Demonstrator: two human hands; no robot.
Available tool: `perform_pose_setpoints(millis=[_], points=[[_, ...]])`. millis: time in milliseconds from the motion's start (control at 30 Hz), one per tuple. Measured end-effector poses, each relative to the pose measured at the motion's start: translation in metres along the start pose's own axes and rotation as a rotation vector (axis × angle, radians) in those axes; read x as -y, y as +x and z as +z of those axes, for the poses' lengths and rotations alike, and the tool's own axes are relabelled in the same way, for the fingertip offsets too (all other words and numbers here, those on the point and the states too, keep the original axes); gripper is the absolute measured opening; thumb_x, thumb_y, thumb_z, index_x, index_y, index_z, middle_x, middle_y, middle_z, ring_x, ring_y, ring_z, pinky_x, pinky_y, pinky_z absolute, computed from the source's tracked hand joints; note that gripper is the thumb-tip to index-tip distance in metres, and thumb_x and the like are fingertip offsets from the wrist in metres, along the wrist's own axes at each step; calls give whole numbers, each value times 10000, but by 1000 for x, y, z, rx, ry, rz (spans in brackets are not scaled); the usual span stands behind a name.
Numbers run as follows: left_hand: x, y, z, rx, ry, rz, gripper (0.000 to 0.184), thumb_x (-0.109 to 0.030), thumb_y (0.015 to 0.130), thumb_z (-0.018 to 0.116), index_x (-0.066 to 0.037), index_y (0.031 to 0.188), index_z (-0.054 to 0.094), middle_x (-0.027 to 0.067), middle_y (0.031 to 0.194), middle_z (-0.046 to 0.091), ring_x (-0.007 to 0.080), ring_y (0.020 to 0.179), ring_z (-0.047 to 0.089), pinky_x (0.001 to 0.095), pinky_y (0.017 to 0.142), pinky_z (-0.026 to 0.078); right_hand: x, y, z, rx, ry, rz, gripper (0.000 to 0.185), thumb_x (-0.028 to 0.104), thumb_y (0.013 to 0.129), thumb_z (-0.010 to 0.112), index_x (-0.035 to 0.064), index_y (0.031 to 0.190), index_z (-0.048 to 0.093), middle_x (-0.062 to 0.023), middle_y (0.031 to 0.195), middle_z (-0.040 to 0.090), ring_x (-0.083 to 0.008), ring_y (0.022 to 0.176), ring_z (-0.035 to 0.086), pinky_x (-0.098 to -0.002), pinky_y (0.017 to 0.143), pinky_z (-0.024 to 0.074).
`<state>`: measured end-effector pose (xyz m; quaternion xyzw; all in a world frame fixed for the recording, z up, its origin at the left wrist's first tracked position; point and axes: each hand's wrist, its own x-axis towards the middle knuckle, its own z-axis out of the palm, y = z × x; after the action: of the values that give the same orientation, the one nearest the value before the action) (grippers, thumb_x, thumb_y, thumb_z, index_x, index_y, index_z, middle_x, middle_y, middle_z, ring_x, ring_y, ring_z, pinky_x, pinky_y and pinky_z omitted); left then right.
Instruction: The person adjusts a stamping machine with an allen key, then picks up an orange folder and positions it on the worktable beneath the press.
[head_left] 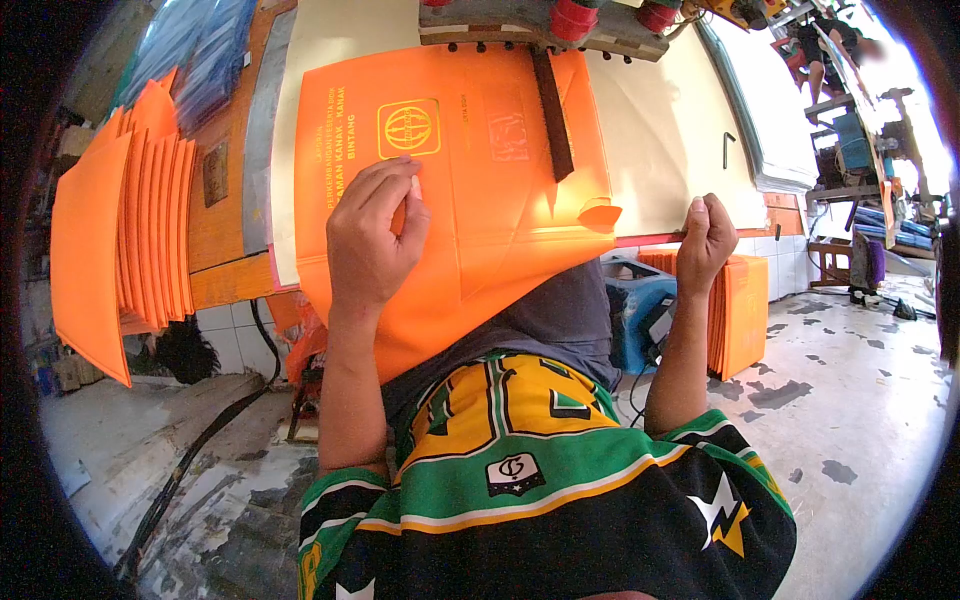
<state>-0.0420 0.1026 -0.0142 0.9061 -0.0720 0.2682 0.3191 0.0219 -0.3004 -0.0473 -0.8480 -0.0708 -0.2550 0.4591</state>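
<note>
- Glossy orange plastic folder cover (470, 245): spread over the cream sheet (655, 150) on the worktable, under the dark narrow metal bar (552, 120); lower part sagging past the table edge towards the lap; small orange flap (600, 213) raised near the right edge.
- Done, as far as visible: gold block lettering (346, 150) and square gold emblem with rounded corners (409, 127) in place on the left portion; small line of print (466, 122) further right, too faint to read.
- Less certain: reddish square impression (508, 134) right of that line, showing no clear gold; finished or incomplete, cannot tell.
- Left hand (378, 235): over the cover, just below the emblem; fingers curled, thumb drawn in against the fingertips; anything pinched there, cannot tell.
- Right hand (708, 240): at the near right edge of the cream sheet, apart from the cover; closed like a loose fist, thumb against the index finger; anything pinched, cannot tell.
- Elsewhere: tall fanned stack of orange folders (155, 220) left of the table, second orange stack (742, 315) at lower right; processed or waiting, cannot tell for either; by judgement, partway through a batch, with at least the cover on the table in hand.
</note>
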Motion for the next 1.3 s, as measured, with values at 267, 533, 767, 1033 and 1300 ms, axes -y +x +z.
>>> perform_pose_setpoints(millis=[267, 533, 767, 1033, 1300], points=[[1, 0, 0, -7, -8, 12, 139, -23, 933, 692, 39, 1047, 742, 184, 1137, 786, 346, 1129, 755, 438, 982, 610, 0, 1, 0, -4, -7, -21, 394, 113, 1072, 583, 36, 762, 352, -22, 701, 295, -113, 655, 313, -340, 563, 278], [1, 0, 0, -10, -19, 10, 132, -25, 941, 689, 38, 1046, 740, 182, 1134, 783, 346, 1126, 753, 438, 975, 611, 2, 0, 2, -19, 11, 13, 404, 101, 1066, 591, 38, 750, 347, -9, 687, 300, -104, 644, 311, -335, 554, 275], [1, 0, 1, -13, -30, 3, 131, -29, 946, 685, 34, 1047, 740, 181, 1131, 782, 347, 1124, 752, 438, 978, 610, 1, -1, 3, -33, 5, 13, 411, 102, 1066, 592, 42, 742, 346, -1, 683, 301, -99, 642, 314, -331, 553, 273], [1, 0, 0, -4, -22, 7, 135, -28, 936, 683, 37, 1044, 732, 183, 1137, 780, 348, 1130, 749, 442, 987, 606, -2, 0, 2, -28, 1, -26, 413, 114, 1079, 585, 42, 748, 349, -5, 702, 298, -98, 655, 311, -330, 558, 272], [2, 0, 1, -10, -16, 11, 147, -23, 933, 683, 38, 1055, 739, 185, 1130, 781, 349, 1113, 752, 441, 976, 611, 2, -1, 3, -25, 24, -4, 417, 107, 1079, 585, 47, 743, 346, 3, 697, 287, -95, 652, 304, -325, 554, 266]])
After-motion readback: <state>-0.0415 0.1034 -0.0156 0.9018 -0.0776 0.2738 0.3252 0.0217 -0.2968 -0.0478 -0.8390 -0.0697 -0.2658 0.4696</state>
